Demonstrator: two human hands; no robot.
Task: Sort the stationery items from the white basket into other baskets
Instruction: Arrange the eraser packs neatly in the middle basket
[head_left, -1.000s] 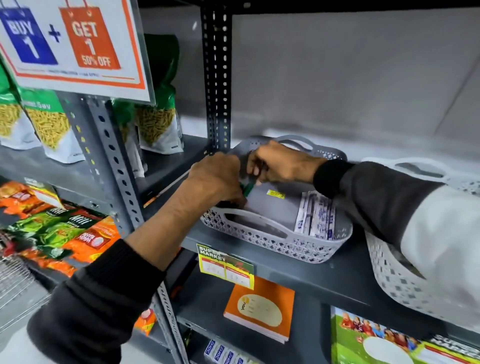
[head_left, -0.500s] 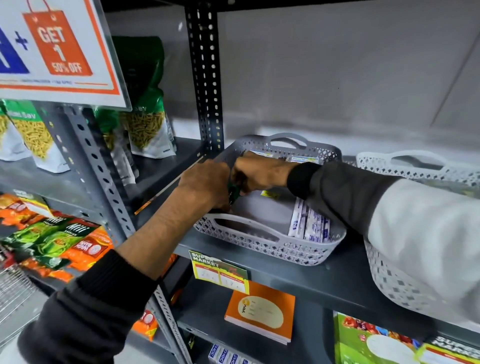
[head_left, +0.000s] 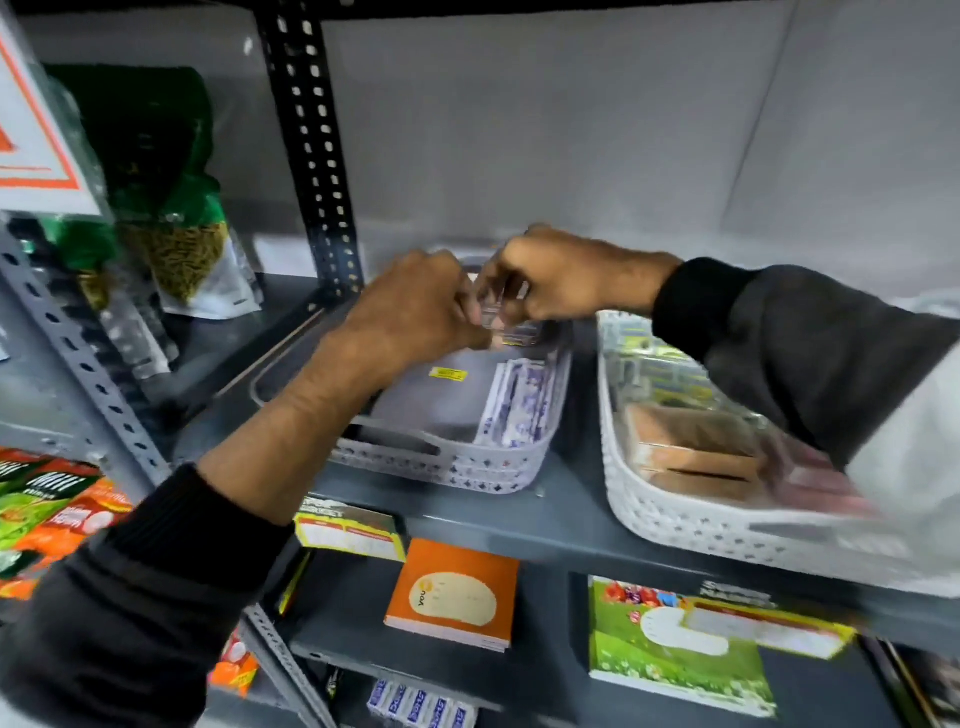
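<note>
Two baskets (head_left: 457, 467) sit on grey shelf (head_left: 519, 525).

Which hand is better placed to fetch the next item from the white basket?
Right, probably. The right hand comes in over the white basket, its sleeve lying across it. The left hand is over the grey basket's far side and would have to cross over.
</note>
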